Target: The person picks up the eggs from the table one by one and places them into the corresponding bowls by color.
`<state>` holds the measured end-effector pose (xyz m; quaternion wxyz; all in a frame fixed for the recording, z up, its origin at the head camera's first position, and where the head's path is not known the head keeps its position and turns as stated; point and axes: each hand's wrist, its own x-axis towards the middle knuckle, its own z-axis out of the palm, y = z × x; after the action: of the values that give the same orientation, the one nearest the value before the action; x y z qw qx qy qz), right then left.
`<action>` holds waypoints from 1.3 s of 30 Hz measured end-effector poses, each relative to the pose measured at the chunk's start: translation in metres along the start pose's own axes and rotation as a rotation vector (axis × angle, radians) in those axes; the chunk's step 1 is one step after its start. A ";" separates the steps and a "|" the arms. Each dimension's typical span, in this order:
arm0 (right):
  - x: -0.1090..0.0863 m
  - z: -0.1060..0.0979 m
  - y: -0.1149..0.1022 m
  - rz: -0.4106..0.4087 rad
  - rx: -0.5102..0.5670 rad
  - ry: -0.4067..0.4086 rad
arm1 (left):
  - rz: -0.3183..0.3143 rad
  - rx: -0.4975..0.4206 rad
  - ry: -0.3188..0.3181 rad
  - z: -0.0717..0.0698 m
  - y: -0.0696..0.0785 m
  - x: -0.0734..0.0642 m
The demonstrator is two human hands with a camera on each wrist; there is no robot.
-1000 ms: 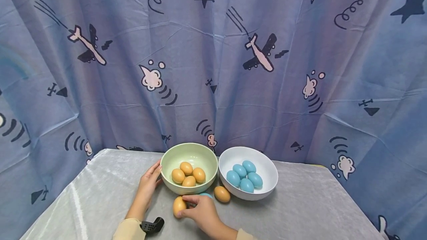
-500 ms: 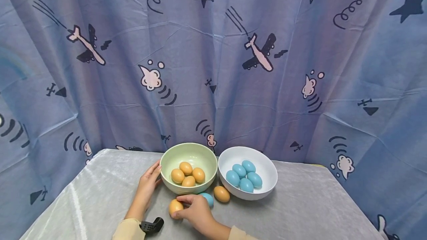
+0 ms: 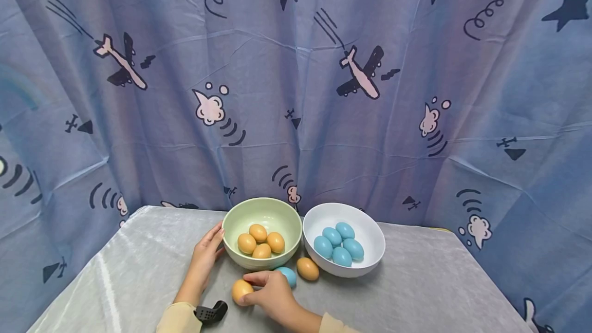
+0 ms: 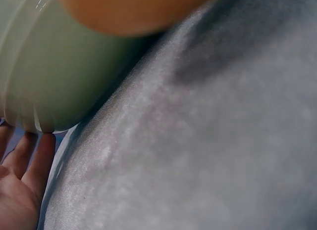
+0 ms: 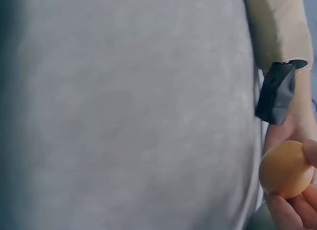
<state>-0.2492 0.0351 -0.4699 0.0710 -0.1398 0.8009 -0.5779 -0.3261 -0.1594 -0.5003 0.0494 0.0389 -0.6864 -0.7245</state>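
Note:
My right hand [image 3: 276, 299] pinches an orange egg [image 3: 242, 292] between thumb and fingers, low in front of the green bowl [image 3: 227, 245]. The right wrist view shows that egg [image 5: 285, 169] close up, with fingertips [image 5: 285, 212] under it. My left hand [image 3: 205, 253] rests against the left side of the green bowl; in the left wrist view its fairly straight fingers [image 4: 42, 163] touch the bowl's wall [image 4: 54, 76]. Several orange eggs [image 3: 261, 251] lie in the green bowl. A blue egg [image 3: 288, 276], partly behind my right hand, and another orange egg [image 3: 307, 269] lie on the table.
A white bowl [image 3: 376, 243] holding several blue eggs [image 3: 342, 257] stands right of the green one, almost touching it. Grey cloth covers the table [image 3: 430, 287]. A patterned blue curtain [image 3: 259, 132] hangs behind. A black wrist device [image 3: 211, 313] is on the left wrist.
My right hand has shifted slightly left and nearer to me with the orange egg in its fingers, uncovering more of the blue egg. The left hand and both bowls have stayed put.

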 end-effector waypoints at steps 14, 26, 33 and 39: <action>0.012 -0.027 -0.046 -0.099 0.110 0.061 | 0.013 0.010 0.020 0.001 0.003 0.001; 0.045 -0.028 -0.048 -0.050 0.132 0.131 | 0.004 0.009 0.013 -0.001 0.000 0.002; 0.062 -0.024 -0.037 -0.014 0.090 0.134 | 0.006 0.008 0.013 0.000 -0.002 0.002; 0.068 -0.023 -0.035 0.005 0.010 0.109 | 0.003 0.009 0.022 0.000 -0.001 0.004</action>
<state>-0.3156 0.0246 -0.4259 0.0294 -0.1059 0.8010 -0.5884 -0.3296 -0.1599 -0.5015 0.0577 0.0463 -0.6889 -0.7210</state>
